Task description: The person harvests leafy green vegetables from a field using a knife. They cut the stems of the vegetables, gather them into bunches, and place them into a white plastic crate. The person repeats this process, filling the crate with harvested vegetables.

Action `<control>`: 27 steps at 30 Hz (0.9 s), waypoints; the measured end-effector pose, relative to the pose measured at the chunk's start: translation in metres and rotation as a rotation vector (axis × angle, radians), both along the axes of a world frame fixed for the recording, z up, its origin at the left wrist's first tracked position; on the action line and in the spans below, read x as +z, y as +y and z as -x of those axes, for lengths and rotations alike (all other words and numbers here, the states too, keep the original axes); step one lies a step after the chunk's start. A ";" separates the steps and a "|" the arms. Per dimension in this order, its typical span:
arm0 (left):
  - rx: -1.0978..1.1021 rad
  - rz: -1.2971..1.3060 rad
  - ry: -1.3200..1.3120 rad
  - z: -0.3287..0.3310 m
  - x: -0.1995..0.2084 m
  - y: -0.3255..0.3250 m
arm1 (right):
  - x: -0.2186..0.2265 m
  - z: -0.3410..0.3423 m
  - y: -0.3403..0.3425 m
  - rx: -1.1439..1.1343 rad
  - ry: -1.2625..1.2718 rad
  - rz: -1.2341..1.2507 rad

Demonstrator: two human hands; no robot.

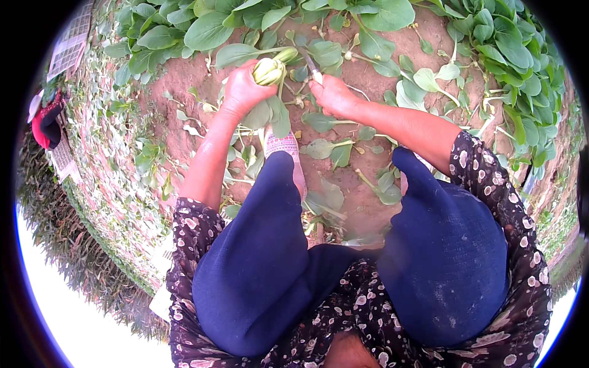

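My left hand (244,93) is closed around a head of bok choy (269,72). Its pale, bunched stalks face up, and some leaves hang below my fingers. To its right, my right hand (334,97) grips a small knife (310,63) by the handle. The blade points away from me, up and slightly left, apart from the bok choy in my left hand. Loose leaves (320,121) lie on the soil beneath both hands.
Growing bok choy (245,21) stands along the far side, and another leafy mass (515,58) is at the far right. Brown soil (362,184) with scattered leaves lies between my knees. A person in red (46,122) and a grid-patterned crate (70,43) are at the far left.
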State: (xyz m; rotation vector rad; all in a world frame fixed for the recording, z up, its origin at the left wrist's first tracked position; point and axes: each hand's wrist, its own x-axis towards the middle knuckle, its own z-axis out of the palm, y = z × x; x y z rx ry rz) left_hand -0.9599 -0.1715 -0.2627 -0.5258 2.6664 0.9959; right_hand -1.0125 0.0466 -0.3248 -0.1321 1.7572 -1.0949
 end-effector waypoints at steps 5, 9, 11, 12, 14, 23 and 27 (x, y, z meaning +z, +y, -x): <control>0.102 -0.121 0.044 -0.005 -0.005 0.000 | 0.015 0.007 -0.008 0.100 -0.132 -0.114; 0.241 -0.222 -0.030 0.000 -0.002 0.007 | 0.016 0.016 -0.006 0.238 -0.183 -0.179; 0.386 -0.494 -0.002 -0.001 0.003 0.005 | 0.028 0.018 -0.005 0.188 -0.152 -0.162; 0.466 -0.621 0.030 -0.005 0.010 0.002 | 0.037 0.018 -0.002 0.162 -0.126 -0.160; 0.567 -0.830 0.057 -0.010 0.039 0.002 | 0.047 0.021 0.017 0.128 -0.108 -0.131; 0.549 -1.326 0.481 -0.075 0.171 0.005 | 0.210 0.064 0.051 -0.115 0.572 0.328; 0.455 -1.228 0.550 -0.096 0.218 0.025 | 0.297 0.058 0.010 0.125 0.378 0.562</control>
